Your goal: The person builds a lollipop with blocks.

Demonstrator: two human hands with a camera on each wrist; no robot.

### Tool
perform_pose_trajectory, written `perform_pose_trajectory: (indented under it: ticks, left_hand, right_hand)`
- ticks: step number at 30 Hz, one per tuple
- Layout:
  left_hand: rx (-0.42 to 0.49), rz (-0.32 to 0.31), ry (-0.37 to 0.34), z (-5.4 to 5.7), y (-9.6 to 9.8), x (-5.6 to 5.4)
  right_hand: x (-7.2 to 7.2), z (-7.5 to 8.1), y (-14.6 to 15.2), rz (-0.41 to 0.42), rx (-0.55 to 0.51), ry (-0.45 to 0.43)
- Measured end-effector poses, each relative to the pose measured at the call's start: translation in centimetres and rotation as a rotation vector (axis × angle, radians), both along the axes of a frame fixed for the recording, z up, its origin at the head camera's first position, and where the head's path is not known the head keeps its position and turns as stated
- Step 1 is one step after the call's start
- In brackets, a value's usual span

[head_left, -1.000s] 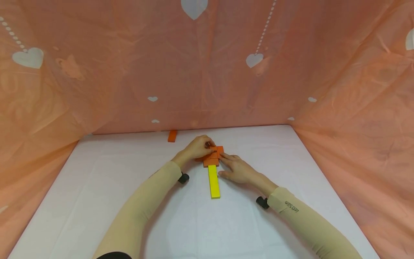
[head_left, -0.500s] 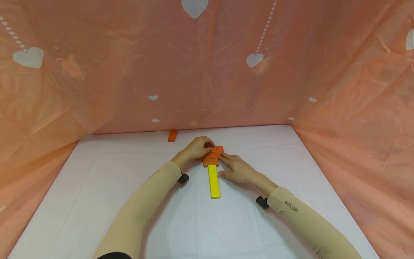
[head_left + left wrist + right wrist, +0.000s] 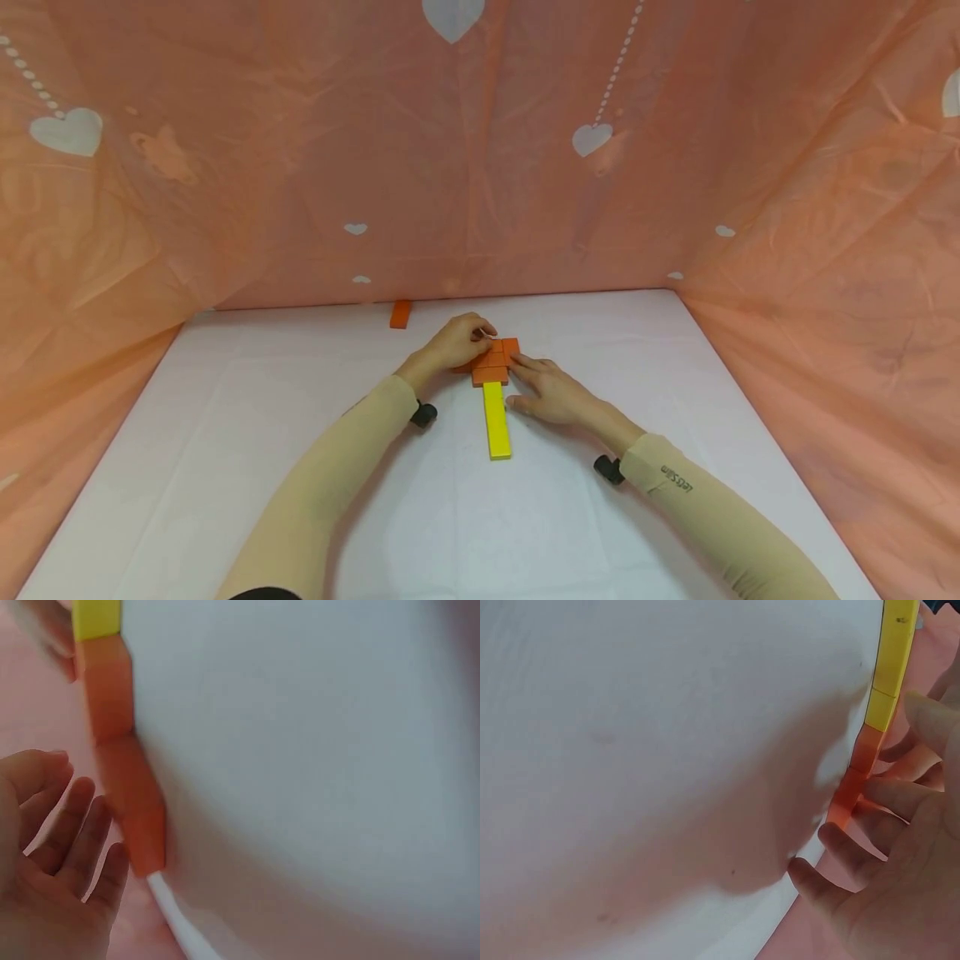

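Several flat orange blocks lie fitted together on the white table, with a long yellow block running from them toward the person. My left hand is at the left side of the orange blocks, thumb over their upper face. In the left wrist view its fingers are loosely bent beside the orange row, with thumb and fingers apart. On the other side my right hand rests with extended fingers, their tips against the right edge of the orange group. Its thumb lies near the yellow block's side.
A separate orange block lies at the table's back edge, left of the hands. Pink-orange cloth with white hearts hangs behind and on both sides of the white tabletop.
A small dark gap among the orange blocks a second ago has closed. The left fingers have lifted and spread slightly from the blocks; the right hand has stayed in place.
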State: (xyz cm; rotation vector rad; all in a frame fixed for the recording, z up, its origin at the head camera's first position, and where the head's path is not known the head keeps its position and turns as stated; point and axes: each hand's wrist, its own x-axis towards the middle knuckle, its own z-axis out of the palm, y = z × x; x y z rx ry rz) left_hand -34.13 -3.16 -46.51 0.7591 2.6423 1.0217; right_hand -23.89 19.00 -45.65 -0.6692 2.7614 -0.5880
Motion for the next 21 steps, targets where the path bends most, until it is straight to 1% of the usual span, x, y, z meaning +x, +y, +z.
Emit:
perform_pose_trajectory:
  ticks: [2,5,8,11,14,16,21]
  left_hand:
    - [0.036,0.038,0.006,0.2,-0.5,0.0]
    - [0.113,0.11,0.007,0.5,-1.8,-0.1]
    - [0.184,0.175,0.02,0.7,-3.6,-0.3]
    - [0.229,0.234,0.058,0.5,-5.6,-0.5]
    - [0.244,0.296,0.089,0.4,-7.7,-0.7]
    - [0.236,0.331,0.105,0.3,-9.0,-0.7]
    - [0.227,0.377,0.111,0.5,-11.3,-1.0]
  right_hand:
    - [0.0,0.0,-0.1,-0.002,-0.001,-0.001]
    - [0.1,0.1,-0.2,-0.008,-0.002,-0.008]
    - [0.2,0.2,-0.2,-0.011,-0.005,-0.013]
    - [0.3,0.3,-0.3,-0.009,-0.014,-0.01]
    - [0.3,0.2,-0.4,-0.01,-0.016,-0.017]
    - [0.3,0.1,-0.4,-0.012,-0.011,-0.022]
    - [0.1,-0.1,-0.3,-0.016,0.0,-0.019]
